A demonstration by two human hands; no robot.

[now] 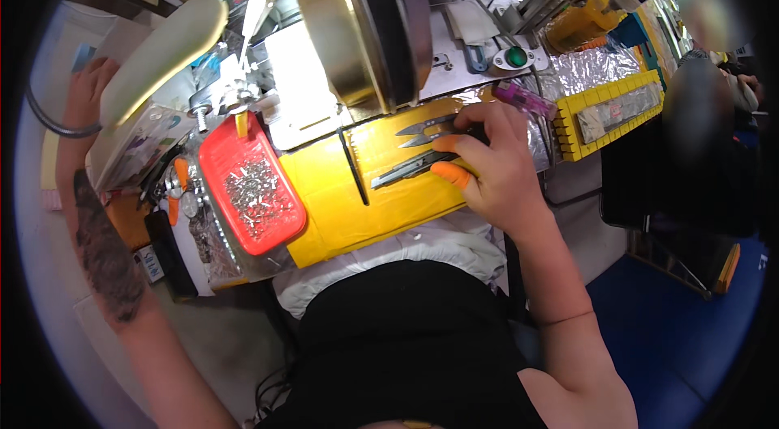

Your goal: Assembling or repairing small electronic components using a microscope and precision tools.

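Observation:
On the yellow-covered bench top, my right hand has its fingers curled around the handle end of metal thread snips, blades pointing left. An orange cover wraps the thumb tip. Just below the snips lies a grey utility knife, its right end reaching between thumb and index finger. My left hand is raised at the far left, beside a pale rounded lamp-like panel. Its fingers are small and partly hidden, so what they touch is unclear. A red tray of small metal parts sits left of the knife.
A machine with a large brass-coloured round part stands over the bench. To the right are a purple lighter, a green button and a yellow ribbed bin. A thin black rod lies between tray and knife. Another person is at right.

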